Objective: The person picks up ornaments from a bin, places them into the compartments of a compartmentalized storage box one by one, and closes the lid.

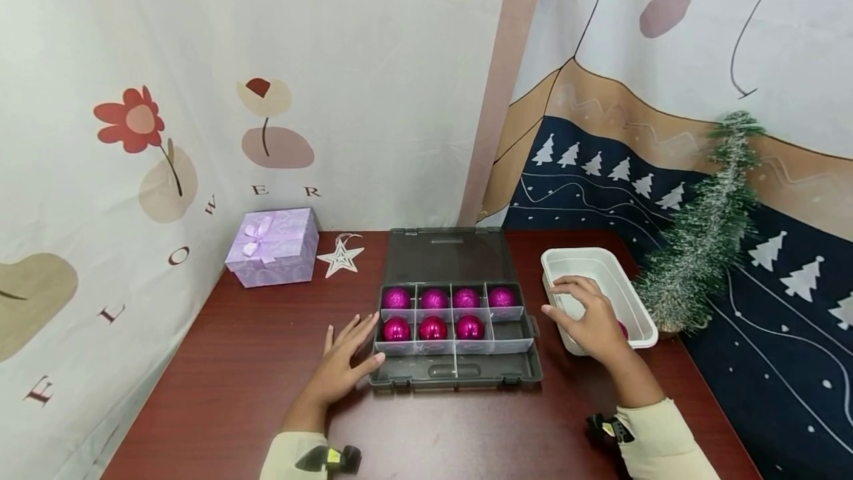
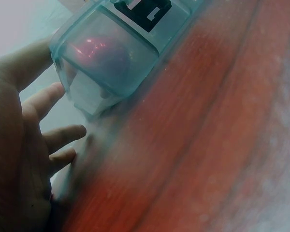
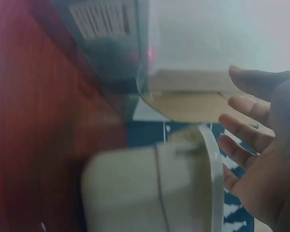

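Observation:
A clear grey compartment box [image 1: 456, 382] lies with its lid [image 1: 446, 258] tilted back. Several glittery magenta baubles [image 1: 435, 298] fill its back row, and three shiny magenta baubles [image 1: 433, 328] sit in the row in front. That row's rightmost compartment and the front compartments hold nothing. My left hand [image 1: 343, 365] touches the box's left side with fingers spread; in the left wrist view its fingers [image 2: 46, 101] lie by the box wall. Over the white plastic basket [image 1: 643, 310] hovers my right hand [image 1: 593, 321], fingers apart and nothing in them. Part of a magenta bauble [image 1: 623, 330] shows inside the basket behind that hand.
A lilac gift box [image 1: 276, 250] with a bow stands at the back left. Next to it lies a white star ornament [image 1: 341, 258]. At the right stands a small frosted artificial tree [image 1: 700, 235], close to the basket. Printed curtains [image 1: 400, 95] hang behind the brown table [image 1: 266, 347].

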Available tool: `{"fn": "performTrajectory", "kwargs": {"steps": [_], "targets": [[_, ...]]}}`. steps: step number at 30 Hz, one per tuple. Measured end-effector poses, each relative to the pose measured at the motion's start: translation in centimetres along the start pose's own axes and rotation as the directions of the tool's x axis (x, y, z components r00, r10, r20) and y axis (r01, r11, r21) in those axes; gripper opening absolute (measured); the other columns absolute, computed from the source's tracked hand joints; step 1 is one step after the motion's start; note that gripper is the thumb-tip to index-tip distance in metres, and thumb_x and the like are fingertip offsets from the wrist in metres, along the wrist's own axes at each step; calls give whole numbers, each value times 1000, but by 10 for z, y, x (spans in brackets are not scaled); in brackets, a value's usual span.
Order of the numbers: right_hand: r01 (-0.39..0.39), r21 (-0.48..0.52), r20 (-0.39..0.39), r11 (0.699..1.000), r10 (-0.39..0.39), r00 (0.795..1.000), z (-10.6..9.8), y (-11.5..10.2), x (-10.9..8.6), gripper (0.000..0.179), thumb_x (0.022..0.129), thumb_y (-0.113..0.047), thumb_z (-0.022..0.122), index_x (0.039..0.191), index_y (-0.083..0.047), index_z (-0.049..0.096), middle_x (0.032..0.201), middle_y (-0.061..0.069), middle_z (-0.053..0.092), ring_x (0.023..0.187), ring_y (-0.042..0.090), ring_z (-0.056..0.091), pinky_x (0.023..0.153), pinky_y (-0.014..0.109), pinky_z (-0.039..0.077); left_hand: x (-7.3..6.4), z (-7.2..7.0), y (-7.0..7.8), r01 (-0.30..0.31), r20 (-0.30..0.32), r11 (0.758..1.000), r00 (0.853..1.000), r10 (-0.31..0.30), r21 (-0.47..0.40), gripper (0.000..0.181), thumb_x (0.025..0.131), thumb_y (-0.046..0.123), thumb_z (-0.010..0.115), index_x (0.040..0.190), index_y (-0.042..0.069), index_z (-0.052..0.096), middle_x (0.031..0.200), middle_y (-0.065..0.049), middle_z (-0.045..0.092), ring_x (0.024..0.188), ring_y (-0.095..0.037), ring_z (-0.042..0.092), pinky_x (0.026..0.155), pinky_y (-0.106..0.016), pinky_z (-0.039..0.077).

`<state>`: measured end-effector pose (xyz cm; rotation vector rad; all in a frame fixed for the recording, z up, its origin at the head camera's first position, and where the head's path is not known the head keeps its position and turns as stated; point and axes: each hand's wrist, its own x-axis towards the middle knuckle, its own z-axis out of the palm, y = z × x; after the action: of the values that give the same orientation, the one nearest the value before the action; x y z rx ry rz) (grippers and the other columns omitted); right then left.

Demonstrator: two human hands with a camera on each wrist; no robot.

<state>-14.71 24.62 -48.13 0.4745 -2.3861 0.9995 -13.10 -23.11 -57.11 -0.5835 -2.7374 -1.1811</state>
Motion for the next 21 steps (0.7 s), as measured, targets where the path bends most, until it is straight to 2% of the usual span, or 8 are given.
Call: {"fn": "performTrajectory", "kwargs": {"steps": [1, 3, 5, 8, 10, 13, 21], "targets": [[-13, 1, 12, 1000, 13, 1000, -4, 2, 0, 31, 83, 0, 92, 111, -1, 80, 122, 17, 75, 119, 36, 62, 101, 6, 38, 0, 0, 0, 3, 3, 1000, 1000, -3, 2, 77, 99, 37, 74, 167, 16, 46, 170, -18, 49, 160, -54, 36, 123, -88, -3], [-39, -13, 46, 999, 39, 998, -12, 5, -1, 32, 85, -2, 91, 116, -1, 79, 125, 17, 74, 120, 37, 63, 103, 15, 44, -1, -1, 1, 9, 10, 1000, 1000, -9, 1, 77, 99, 38, 73, 168, 16, 46, 171, -18, 48, 161, -53, 36, 123, -88, -4], [-71, -18, 95, 997, 73, 993, -20, 10, 0, 34, 88, -4, 89, 120, -1, 78, 129, 17, 73, 123, 38, 63, 106, 31, 50, -1, -1, 1, 12, 13, 1000, 1000, -13, 5, 77, 99, 38, 73, 168, 17, 45, 171, -17, 48, 161, -53, 35, 123, -88, -4], [-110, -32, 165, 993, 113, 980, -32, 17, 1, 35, 92, -6, 87, 125, -1, 77, 133, 20, 71, 125, 37, 63, 103, 59, 55, -1, -1, 1, 11, 13, 1000, 1000, -11, 4, 77, 99, 38, 73, 168, 16, 45, 171, -17, 48, 161, -53, 35, 123, -88, -4], [-136, -33, 200, 990, 140, 970, -38, 23, 2, 36, 94, -7, 86, 127, -1, 75, 135, 21, 70, 125, 35, 63, 102, 70, 55, 0, -1, 1, 7, 13, 1000, 1000, -7, 4, 77, 99, 37, 74, 168, 16, 46, 171, -17, 48, 161, -53, 36, 123, -88, -4], [-165, -42, 226, 985, 170, 959, -45, 29, 3, 37, 95, -10, 85, 129, 0, 75, 136, 23, 69, 125, 35, 62, 102, 73, 56, 0, -1, 1, 4, 8, 1000, 1000, -4, 4, 77, 99, 37, 74, 167, 16, 46, 171, -17, 49, 161, -53, 36, 123, -88, -4], [-200, -56, 271, 978, 207, 940, -61, 36, 8, 40, 95, -9, 85, 131, 3, 73, 139, 28, 67, 128, 47, 61, 102, 73, 56, 0, -1, 0, 3, 7, 1000, 1000, -3, 0, 77, 99, 37, 74, 167, 16, 46, 170, -18, 48, 160, -54, 36, 123, -88, -4]]}}
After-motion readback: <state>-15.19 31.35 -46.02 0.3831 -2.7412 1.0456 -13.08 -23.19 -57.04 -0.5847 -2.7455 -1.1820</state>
